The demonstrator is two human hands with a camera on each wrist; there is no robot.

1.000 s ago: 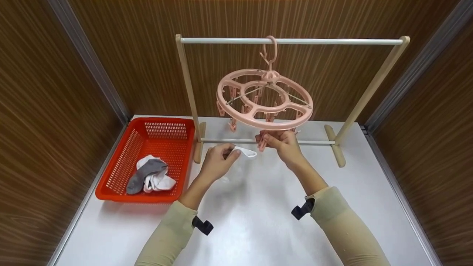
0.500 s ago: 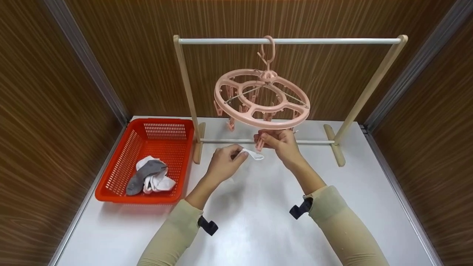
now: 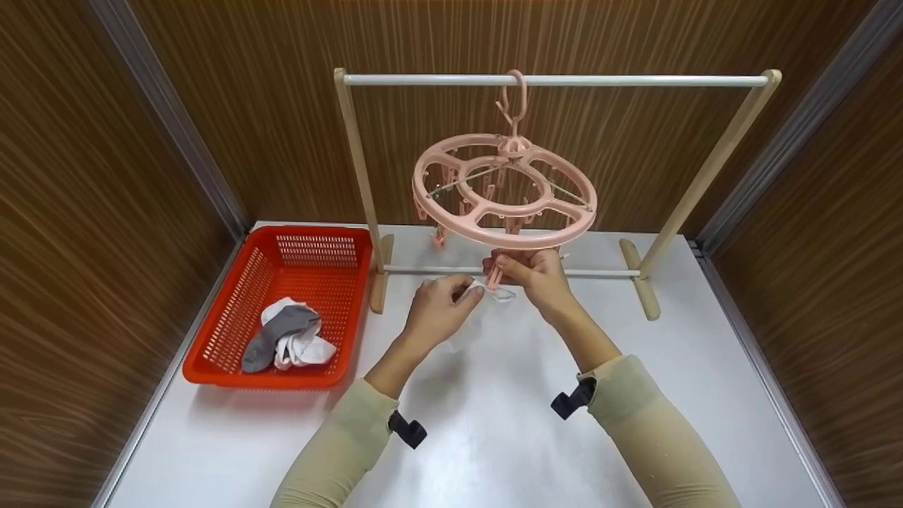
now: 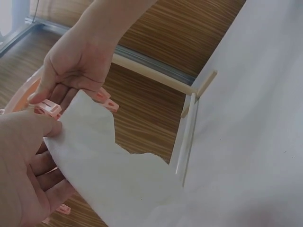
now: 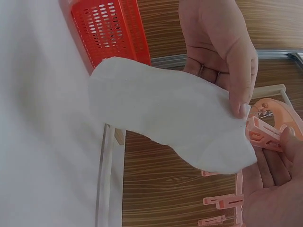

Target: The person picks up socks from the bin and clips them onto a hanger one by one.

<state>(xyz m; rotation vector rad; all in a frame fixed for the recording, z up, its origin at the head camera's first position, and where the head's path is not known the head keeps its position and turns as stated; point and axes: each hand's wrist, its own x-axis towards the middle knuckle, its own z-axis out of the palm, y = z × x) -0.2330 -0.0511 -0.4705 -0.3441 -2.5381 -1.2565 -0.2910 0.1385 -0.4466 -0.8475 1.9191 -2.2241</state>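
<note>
My left hand point(image 3: 441, 307) pinches a white sock point(image 5: 161, 109) by its cuff edge, between thumb and fingers. The sock hangs down flat in both wrist views. My right hand point(image 3: 540, 279) pinches a pink clothespin point(image 3: 494, 277) that hangs under the front rim of a round pink drying hanger point(image 3: 476, 229). In the right wrist view the sock's cuff meets the mouth of this clothespin; whether the cloth lies between its jaws I cannot tell. Part of my right hand's fingers is hidden behind the clothespin and the hanger rim.
The hanger hooks onto the white bar point(image 3: 635, 80) of a wooden-ended rack, with several other pink clothespins point(image 5: 230, 202) dangling. At left stands a red basket point(image 3: 194, 353) holding a grey sock point(image 3: 279, 337) and white socks point(image 3: 303, 349). Wood-patterned walls enclose the white table point(image 3: 508, 437).
My left hand has moved right and brought the sock's cuff up to the clothespin. My right hand stays nearly in place, still pinching the clothespin.
</note>
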